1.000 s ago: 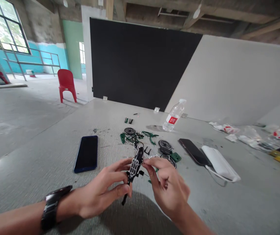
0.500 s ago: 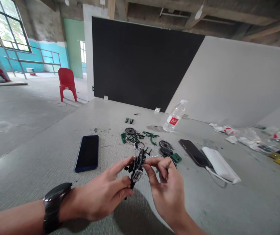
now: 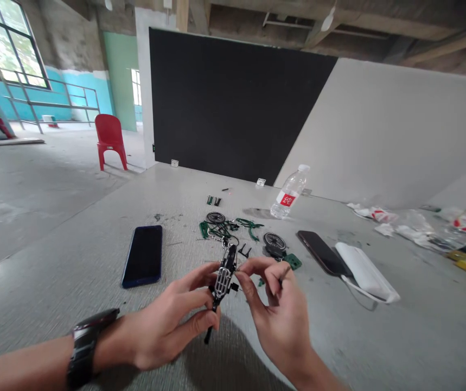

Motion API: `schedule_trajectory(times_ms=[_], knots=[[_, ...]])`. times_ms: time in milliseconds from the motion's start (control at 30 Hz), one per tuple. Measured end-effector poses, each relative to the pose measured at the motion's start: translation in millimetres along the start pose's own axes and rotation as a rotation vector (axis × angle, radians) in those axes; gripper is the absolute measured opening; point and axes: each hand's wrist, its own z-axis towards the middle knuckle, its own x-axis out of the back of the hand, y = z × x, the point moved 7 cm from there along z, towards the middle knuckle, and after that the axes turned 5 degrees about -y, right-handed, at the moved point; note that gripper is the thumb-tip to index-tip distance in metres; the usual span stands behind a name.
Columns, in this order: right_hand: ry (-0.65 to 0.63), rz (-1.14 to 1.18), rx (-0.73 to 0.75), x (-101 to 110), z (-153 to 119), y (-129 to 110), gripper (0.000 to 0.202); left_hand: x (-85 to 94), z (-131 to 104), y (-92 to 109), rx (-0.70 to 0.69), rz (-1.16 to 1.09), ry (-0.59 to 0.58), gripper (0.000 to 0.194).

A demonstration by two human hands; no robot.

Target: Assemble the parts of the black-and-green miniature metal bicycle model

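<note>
Between my hands is a small black model bicycle [image 3: 223, 277] with a silver rack, held tilted above the grey surface. My left hand [image 3: 176, 312] grips it from the left, fingers and thumb pressed on the black frame. The thumb and index finger of my right hand [image 3: 275, 298] are pinched together at its right side; whatever lies between those fingertips is too small to name. Beyond the model lie green bicycle parts [image 3: 220, 231], a spoked wheel [image 3: 274, 241] and a green flat piece [image 3: 293, 261].
A dark phone [image 3: 143, 255] lies at left. On the right are another phone [image 3: 319, 252] and a white power bank [image 3: 365, 271] with a cable. A water bottle [image 3: 290, 193] stands behind the parts. Plastic wrappers [image 3: 412, 231] lie far right; a red chair [image 3: 109, 136] stands back left.
The black model has turned in my left hand, so its silver rack now faces up toward me and its lower end sticks out further. My right fingertips remain beside it.
</note>
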Motion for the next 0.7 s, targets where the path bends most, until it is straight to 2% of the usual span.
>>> schedule_trajectory(times_ms=[167,333,700], knots=[[-0.03,0.15,-0.134,-1.4,-1.2,11.0,0.025,6.2,-0.7,0.0,-0.012,-0.038,0.092,0.024],[-0.088,0.106,-0.261,-4.5,1.3,18.5,0.02,4.3,-1.5,-1.8,-0.014,-0.021,0.082,0.021],[-0.038,0.101,-0.285,-4.1,2.8,15.8,0.021,-1.7,-3.5,-6.4,0.02,-0.015,0.038,0.022]])
